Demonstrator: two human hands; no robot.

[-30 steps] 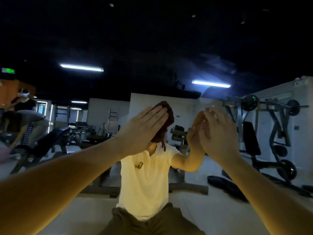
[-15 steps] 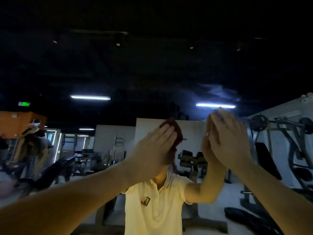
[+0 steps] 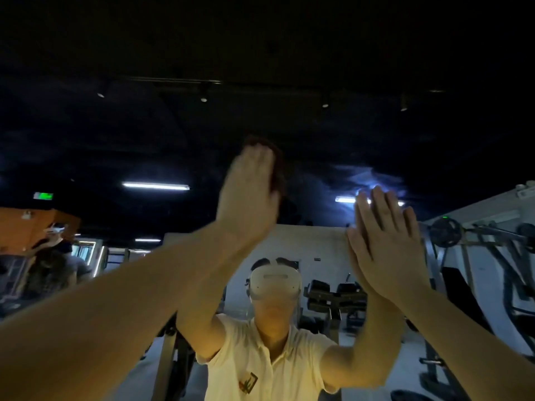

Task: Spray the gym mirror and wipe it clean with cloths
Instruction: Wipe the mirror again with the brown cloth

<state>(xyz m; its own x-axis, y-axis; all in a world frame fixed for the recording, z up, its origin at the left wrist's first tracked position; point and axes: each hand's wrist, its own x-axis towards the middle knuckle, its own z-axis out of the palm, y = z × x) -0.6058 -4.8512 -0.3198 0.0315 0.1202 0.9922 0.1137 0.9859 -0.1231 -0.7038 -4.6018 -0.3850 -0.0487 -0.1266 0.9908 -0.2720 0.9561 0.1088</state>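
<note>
Short-sleeved pale polo shirt (image 3: pixel 278 369) with 1 small chest emblem (image 3: pixel 248 383), white headset (image 3: pixel 275 282)

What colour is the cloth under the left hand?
The cloth is dark reddish-brown, best seen in the head view.

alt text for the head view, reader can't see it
Two bare hands lie flat on a gym mirror: the left hand presses a dark red cloth high on the glass, the right hand rests open, lower. Weight machines show in the reflection.

Lit ceiling tube (image 3: pixel 155 186), green exit sign (image 3: pixel 43 195), weight machine (image 3: pixel 445 233).
</note>
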